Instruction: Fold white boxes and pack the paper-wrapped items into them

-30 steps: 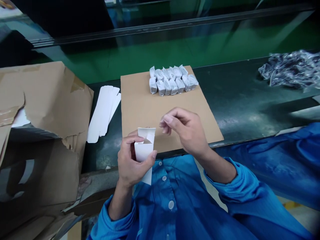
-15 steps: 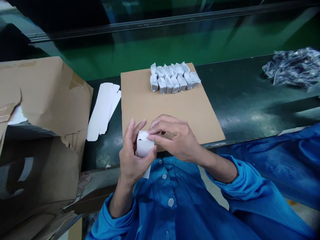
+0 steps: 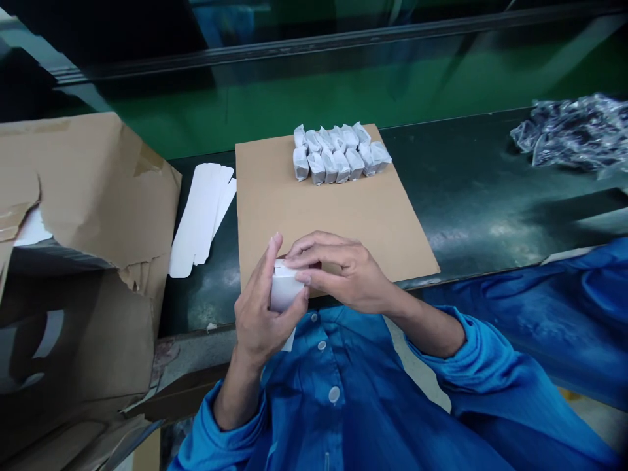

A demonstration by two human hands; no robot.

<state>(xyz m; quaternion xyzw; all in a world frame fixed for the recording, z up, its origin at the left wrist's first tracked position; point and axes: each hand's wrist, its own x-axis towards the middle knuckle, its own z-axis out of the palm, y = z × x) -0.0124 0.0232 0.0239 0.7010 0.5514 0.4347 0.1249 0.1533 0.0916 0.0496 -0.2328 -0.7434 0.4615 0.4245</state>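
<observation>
My left hand (image 3: 260, 314) is wrapped round a small white carton (image 3: 284, 294), held upright just in front of my chest. My right hand (image 3: 343, 271) lies over the carton's top, its fingertips pressing the top flap down. Both hands hover at the near edge of a brown cardboard sheet (image 3: 314, 209). At the sheet's far end sit several small white wrapped packets (image 3: 338, 154) in two tight rows. The carton's lower end pokes out under my left palm.
Flat white carton blanks (image 3: 201, 216) lie left of the sheet on the dark bench. A torn brown cardboard box (image 3: 83, 216) fills the left side. Crumpled clear plastic bags (image 3: 574, 131) lie far right. A green conveyor belt (image 3: 314, 91) runs behind.
The carton's top flap stood open a second ago with my right hand raised beside it. That hand has come down onto the top and folded the flap shut.
</observation>
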